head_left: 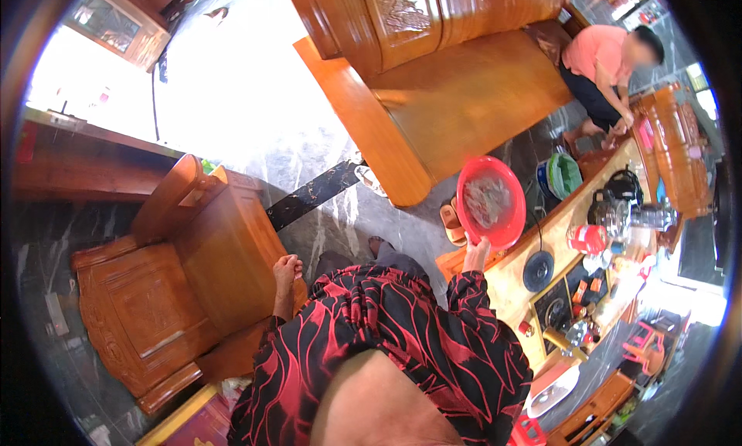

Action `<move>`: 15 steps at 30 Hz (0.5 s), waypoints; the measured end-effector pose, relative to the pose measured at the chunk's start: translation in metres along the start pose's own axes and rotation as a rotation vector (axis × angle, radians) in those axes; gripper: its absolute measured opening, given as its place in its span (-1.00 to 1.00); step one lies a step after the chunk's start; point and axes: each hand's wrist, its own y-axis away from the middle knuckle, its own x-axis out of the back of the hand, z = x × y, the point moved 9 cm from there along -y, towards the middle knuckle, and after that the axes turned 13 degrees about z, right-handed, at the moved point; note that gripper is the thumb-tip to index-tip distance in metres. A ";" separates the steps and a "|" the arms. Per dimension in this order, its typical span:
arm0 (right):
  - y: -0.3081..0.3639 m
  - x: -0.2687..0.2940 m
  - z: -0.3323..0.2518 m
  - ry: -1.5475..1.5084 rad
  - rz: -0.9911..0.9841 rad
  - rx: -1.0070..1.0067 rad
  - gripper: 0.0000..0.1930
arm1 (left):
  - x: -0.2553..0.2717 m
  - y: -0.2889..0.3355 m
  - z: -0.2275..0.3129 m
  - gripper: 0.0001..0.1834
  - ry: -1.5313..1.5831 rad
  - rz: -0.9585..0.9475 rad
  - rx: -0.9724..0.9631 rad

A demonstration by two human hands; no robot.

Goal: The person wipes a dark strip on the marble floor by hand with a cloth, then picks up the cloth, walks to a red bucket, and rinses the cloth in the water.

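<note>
My right hand (477,255) grips the near rim of a round red basin (516,228), thumb over the edge. Inside the basin lies a pale greyish, translucent heap (487,201); what it is I cannot make out. The basin hangs above the floor, between the end of the long wooden bench and the light wooden table. My left hand (287,270) is beside the front of the wooden armchair, its fingers curled in, and nothing shows in them.
A wooden bench (471,98) stands ahead, an armchair (147,299) on the left. The table (506,295) on the right bears a black round plate (539,271), a red-lidded jar (587,239) and a kettle (624,187). Slippers (451,220) and a lined bin (558,175) are near the basin. A person (603,67) sits far right.
</note>
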 end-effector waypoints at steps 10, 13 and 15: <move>0.014 0.021 -0.049 0.248 -0.096 -0.032 -0.70 | -0.001 -0.086 0.014 -0.84 -0.176 0.013 -0.041; 0.019 0.026 -0.063 0.284 -0.051 0.094 -0.74 | 0.012 -0.130 -0.006 -0.82 -0.282 0.051 0.041; 0.014 0.043 -0.089 0.330 -0.007 0.223 -0.73 | -0.008 -0.159 -0.005 -0.80 -0.357 0.004 0.126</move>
